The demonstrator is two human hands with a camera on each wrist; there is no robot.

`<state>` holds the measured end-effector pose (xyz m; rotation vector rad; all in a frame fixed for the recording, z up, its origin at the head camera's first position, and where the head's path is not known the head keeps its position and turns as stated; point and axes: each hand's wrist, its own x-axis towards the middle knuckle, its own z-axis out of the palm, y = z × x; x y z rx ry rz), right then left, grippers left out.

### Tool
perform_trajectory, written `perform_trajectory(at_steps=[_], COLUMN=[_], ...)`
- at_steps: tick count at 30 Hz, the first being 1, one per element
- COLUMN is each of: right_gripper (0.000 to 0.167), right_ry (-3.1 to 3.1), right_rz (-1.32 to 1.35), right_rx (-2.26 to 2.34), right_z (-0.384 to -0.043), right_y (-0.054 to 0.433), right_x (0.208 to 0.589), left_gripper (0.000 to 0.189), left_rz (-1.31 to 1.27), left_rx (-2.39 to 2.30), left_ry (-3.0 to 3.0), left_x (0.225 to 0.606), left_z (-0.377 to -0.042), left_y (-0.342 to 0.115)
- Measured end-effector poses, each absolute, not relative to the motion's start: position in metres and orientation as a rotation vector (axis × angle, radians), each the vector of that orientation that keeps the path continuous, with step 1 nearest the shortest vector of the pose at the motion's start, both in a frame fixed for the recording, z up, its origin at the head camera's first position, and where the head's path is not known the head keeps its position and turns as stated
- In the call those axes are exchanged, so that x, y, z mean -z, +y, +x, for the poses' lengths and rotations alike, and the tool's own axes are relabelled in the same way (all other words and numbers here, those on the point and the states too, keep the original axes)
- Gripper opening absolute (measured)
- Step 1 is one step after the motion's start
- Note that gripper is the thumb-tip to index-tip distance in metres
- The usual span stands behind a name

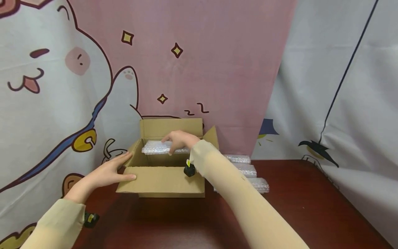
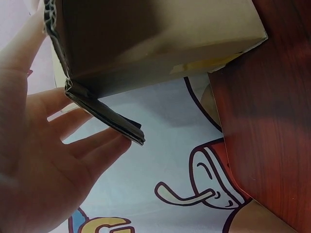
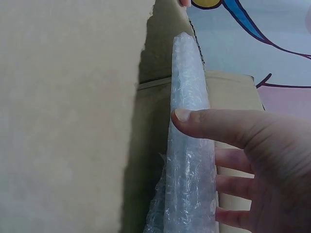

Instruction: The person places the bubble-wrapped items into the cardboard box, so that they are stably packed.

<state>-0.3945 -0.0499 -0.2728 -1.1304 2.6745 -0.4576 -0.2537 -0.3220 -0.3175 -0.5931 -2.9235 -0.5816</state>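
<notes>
An open cardboard box [image 1: 164,181] stands on the table with its flaps spread. My right hand [image 1: 180,140] grips a long bubble-wrapped package [image 1: 152,147] at the box's opening, towards the back flap. In the right wrist view, the thumb lies on one side of the bubble-wrapped package [image 3: 187,170] and the fingers on the other. What is inside the wrap is hidden. On the left, my left hand [image 1: 107,173] rests against the flaps, its thumb over the front one. The left wrist view shows its extended fingers [image 2: 95,150] against the outside of the side flap [image 2: 109,116].
Several more bubble-wrapped packages [image 1: 259,185] lie in a row on the dark red table [image 1: 295,207], right of the box and partly behind my right arm. Printed cloth [image 1: 217,69] with cartoon figures hangs close behind the box and along the left side.
</notes>
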Motion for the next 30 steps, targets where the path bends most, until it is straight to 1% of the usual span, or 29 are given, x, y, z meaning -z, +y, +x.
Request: perform_trajectory(at_steps=[16, 23, 30], right_gripper=[0.064, 0.064, 0.066], right_ry=[2.683, 2.666, 2.661], right_rz=[-1.155, -1.125, -1.162], right_rx=[0.375, 0.409, 0.395], right_z=[-0.4001, -0.3995, -0.4020], right_y=[-0.0517, -0.0508, -0.0497], right_x=[0.2806, 0.2814, 0.2838], left_gripper=[0.095, 0.095, 0.095], left_rz=[-0.593, -0.596, -0.591], left_rx=[0.590, 0.581, 0.587], left_ry=[-2.922, -2.917, -2.916], left_x=[0.3197, 0.3205, 0.3201], left_z=[-0.2563, -0.2563, -0.2552], left_y=[-0.3245, -0.3249, -0.3246])
